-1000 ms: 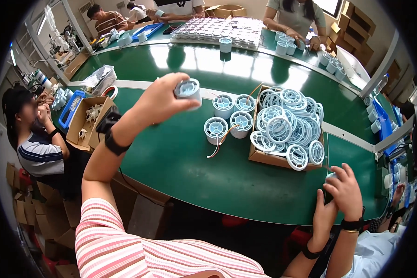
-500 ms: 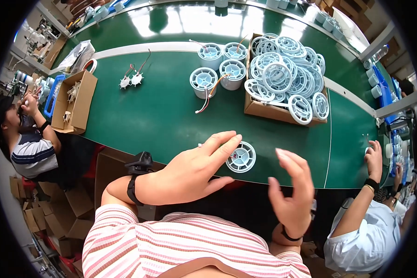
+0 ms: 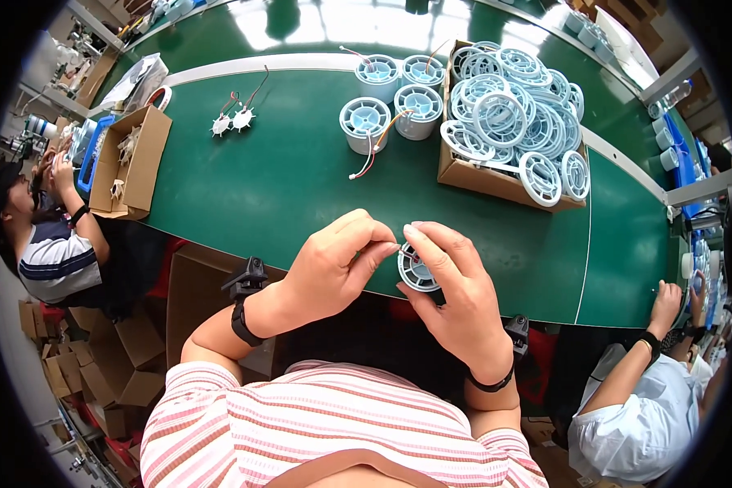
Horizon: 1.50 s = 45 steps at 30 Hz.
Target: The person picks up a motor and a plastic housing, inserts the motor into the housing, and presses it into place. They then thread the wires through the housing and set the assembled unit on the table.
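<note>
A round, light-blue plastic housing [image 3: 415,272] with a spoked top stands near the table's front edge. My right hand [image 3: 457,281] curves around its far and right sides, thumb at the near side, hiding much of it. On its left, my left hand [image 3: 342,256] is closed, thumb and forefinger pinching a thin wire [image 3: 402,250] at the housing's upper left. The wire's tip is hidden by the fingers. Farther back, several similar housings [image 3: 364,115] stand in a group, with red, white and orange wires hanging from some.
A cardboard box [image 3: 496,189] heaped with light-blue spoked rings is at the back right. Two small white parts with wires [image 3: 241,120] lie back left. Another carton [image 3: 150,167] is at the left edge. Co-workers sit at left [image 3: 57,260] and right [image 3: 638,415].
My right hand has come in from the right and taken hold of the housing. My left hand has drawn back leftward and closed on the wire. The view has shifted slightly.
</note>
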### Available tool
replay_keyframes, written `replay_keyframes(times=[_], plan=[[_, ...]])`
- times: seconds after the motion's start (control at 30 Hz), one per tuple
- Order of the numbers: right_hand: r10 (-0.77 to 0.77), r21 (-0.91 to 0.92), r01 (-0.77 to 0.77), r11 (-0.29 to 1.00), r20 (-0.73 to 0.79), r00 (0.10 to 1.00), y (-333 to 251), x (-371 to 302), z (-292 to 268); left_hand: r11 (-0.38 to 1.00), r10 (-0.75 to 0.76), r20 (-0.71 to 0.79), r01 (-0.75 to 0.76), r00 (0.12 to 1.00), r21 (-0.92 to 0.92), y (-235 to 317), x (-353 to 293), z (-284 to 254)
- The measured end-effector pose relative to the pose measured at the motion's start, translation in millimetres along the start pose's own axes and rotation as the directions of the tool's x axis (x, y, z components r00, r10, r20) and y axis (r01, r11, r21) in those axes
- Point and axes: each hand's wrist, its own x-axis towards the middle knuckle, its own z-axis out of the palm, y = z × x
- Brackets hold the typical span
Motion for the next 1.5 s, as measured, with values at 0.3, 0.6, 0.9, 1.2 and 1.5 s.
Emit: replay_keyframes(times=[0.3, 0.6, 0.9, 1.2, 1.5], plan=[[0.006, -0.143, -0.003, 0.99, 0.014, 1.0, -8, 7, 7, 0.999, 0.027, 0.048, -0.028, 0.998, 0.018, -11, 2, -3], [-0.002, -0.184, -0.006, 0.983, -0.041, 0.999, -7, 1, 14, 0.915, -0.133, -0.129, 0.172, 0.983, 0.365, -4, 16, -59], [0.028, -0.164, -0.029, 0.986, -0.01, 1.0, -11, 4, 12, 0.689, -0.228, -0.428, 0.455, 0.875, 0.565, -140, 64, -208], [0.053, -0.21, -0.044, 0.977, 0.035, 0.998, -15, 3, 6, 0.872, 0.069, -0.536, 0.21, 0.842, 0.442, -104, 47, -185], [-0.031, 0.123, 0.058, 0.991, -0.21, 0.977, -36, 3, -5, 0.803, -0.004, -0.176, -0.102, 0.984, -0.587, 16, 15, -72]])
